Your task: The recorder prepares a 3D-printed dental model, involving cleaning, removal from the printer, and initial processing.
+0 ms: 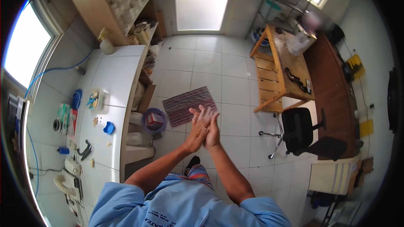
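Both hands meet in front of my body, above the floor, pressed against each other. My left hand (pixel 197 136) leans on the right one, its fingers stretched upward. Pressed to its side, my right hand (pixel 213 133) also has its fingers extended. Where the palms touch, the view is blocked, and I see no object between them. Whitish patches show on the fingertips. Beneath the hands, a striped dark red and grey mat (pixel 181 103) lies on the tiled floor.
At left runs a white tiled counter (pixel 120 67) with a pump bottle (pixel 107 44), a blue dish (pixel 109 128) and a small container (pixel 96 100). Under it stands a purple basin (pixel 149 126). A wooden table (pixel 294 75) and a black office chair (pixel 296 126) stand right. Ahead is a door (pixel 201 6).
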{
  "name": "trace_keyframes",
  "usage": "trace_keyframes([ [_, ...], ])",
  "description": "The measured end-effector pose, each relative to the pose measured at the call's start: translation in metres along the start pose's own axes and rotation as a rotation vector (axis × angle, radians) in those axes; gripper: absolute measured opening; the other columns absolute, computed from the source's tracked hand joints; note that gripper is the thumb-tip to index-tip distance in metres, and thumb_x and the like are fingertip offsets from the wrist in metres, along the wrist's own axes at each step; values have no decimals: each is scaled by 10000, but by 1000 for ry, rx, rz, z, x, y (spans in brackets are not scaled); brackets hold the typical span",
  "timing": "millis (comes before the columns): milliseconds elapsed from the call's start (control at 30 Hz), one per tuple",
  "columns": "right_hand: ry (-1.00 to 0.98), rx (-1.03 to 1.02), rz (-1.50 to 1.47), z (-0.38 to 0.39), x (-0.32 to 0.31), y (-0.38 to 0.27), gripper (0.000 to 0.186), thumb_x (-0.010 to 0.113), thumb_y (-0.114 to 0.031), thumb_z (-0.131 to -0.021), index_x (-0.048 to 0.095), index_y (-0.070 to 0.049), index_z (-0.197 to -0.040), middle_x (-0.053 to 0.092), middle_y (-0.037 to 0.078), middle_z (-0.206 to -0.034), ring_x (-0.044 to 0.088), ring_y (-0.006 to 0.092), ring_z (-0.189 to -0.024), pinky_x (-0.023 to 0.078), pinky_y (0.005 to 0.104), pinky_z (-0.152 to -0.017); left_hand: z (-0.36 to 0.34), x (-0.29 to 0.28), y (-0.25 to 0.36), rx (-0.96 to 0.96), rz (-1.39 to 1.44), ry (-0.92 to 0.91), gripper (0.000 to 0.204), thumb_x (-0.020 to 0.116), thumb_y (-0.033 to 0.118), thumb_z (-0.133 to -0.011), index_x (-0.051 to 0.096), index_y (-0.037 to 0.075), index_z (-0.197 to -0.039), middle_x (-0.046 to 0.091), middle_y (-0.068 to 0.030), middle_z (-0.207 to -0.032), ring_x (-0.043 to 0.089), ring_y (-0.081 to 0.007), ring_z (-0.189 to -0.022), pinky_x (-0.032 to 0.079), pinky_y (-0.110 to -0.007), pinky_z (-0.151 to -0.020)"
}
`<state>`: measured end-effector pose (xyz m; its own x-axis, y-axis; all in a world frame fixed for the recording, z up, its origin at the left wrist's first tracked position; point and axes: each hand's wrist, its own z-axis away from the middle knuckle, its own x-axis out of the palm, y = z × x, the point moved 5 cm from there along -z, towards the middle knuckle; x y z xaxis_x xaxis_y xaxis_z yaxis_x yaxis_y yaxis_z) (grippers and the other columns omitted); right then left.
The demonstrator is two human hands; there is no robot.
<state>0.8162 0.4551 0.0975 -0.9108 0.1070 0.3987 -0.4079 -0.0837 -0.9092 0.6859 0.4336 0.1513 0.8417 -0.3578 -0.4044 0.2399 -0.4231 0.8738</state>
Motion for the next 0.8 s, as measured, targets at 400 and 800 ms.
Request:
trace_keyframes([
  [400, 534, -29, 1111, 40, -219, -107, 750, 200, -579, -1114, 338, -43, -1620, 309, 250, -1673, 164, 487, -1575, 162, 542, -1268, -154, 165, 76, -837, 1750, -385, 1066, 152, 851, -968, 264, 23, -1631, 303, -237, -1673, 328, -387, -1533, 263, -463, -1272],
  [800, 721, -685, 295, 196, -259, -307, 1053, 203, -828, -983, 184, -25, -1663, 232, 249, -1706, 197, 354, -1603, 93, 483, -1302, -193, 417, 77, -128, 234, -736, 543, 488, 390, -1091, 525, 0, -1467, 591, -279, -1427, 596, -435, -1292, 453, -435, -1093],
])
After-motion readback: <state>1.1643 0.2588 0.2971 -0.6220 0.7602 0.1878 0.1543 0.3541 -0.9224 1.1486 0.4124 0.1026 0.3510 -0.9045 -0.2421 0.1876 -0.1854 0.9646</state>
